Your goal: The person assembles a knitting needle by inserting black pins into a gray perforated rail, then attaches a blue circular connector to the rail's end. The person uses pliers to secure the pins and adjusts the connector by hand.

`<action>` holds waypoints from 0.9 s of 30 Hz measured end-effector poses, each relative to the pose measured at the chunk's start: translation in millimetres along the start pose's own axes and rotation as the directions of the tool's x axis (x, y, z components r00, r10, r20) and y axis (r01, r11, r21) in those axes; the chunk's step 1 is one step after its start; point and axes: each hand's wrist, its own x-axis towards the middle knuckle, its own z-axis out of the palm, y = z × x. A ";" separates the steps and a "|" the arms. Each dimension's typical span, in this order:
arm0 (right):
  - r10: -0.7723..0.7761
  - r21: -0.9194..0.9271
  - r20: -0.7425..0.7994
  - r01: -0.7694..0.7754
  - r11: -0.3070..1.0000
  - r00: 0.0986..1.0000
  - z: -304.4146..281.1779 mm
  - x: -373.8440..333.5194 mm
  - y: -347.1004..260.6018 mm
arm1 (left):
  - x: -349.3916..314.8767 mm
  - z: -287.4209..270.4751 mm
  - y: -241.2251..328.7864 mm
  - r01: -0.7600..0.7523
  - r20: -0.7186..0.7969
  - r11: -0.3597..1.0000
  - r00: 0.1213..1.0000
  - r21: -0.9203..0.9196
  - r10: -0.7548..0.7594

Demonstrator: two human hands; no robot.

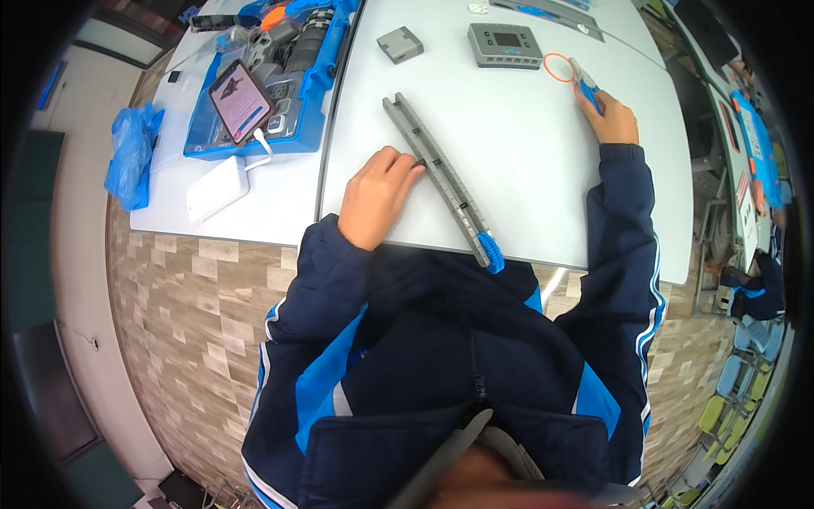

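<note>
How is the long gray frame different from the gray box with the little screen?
The long gray frame is long and skinny, while the gray box is short and chunky.
The frame has a blue piece at its near end; the box has a dark screen on top.
The left hand is at the frame, but no hand is on the box.
Both are mostly gray and sit on the white table.
</note>
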 end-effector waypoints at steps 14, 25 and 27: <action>-0.594 0.976 0.211 -0.198 0.088 0.776 -21.4 -74.8 -155.0 | 97.2 -19.0 31.3 -0.505 -0.161 0.854 0.839 0.124 0.520; -0.314 0.955 0.296 -0.286 0.077 0.902 -13.8 -66.0 -148.5 | 125.4 12.2 13.9 -0.573 -0.127 0.766 0.770 0.292 0.625; -0.329 0.963 0.270 -0.245 0.117 0.905 -13.2 -62.8 -144.4 | 124.7 11.6 16.5 -0.539 -0.163 0.822 0.808 0.184 0.566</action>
